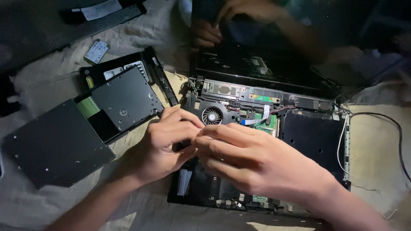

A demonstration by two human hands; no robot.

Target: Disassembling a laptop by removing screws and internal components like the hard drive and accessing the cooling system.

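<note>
Fingers (201, 136) of both hands pinch together over the opened black laptop chassis (314, 139), just below its round cooling fan (212, 116); what they grip is hidden. Left hand (165, 147) meets right hand (252, 160). Flat black optical drive (124, 100) lies left.

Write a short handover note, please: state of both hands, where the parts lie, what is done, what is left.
Left hand and right hand meet, fingertips together, over the opened laptop; what they pinch is hidden.
Done: cover off, fan and green board bare; disc drive out, lying left on the cloth.
Left: fan and board remain inside.
</note>
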